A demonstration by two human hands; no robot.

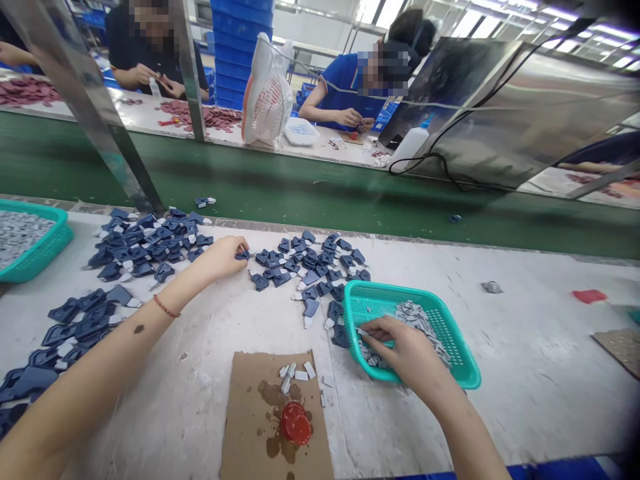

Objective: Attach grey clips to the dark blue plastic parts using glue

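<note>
My left hand [227,257] is closed with a dark blue plastic part [242,255] at its fingertips, at the left edge of a loose pile of similar blue parts [310,263], many with pale grey ends. My right hand [400,343] reaches over the near side of a green plastic basket [463,350]. Its thumb and fingers pinch a small grey piece [361,331]. Many small grey pieces [417,317] lie in the basket. Between my arms, a cardboard sheet [250,400] with wet stains holds a red cap-like dish [296,423] and several light grey pieces [301,375].
More blue parts [145,243] are heaped at left, beside another green basket [37,257]. Past the table runs a green belt [300,193]; a metal post [107,120] rises at left. Co-workers sit opposite, near a white bottle [411,145]. A red scrap [589,296] lies right.
</note>
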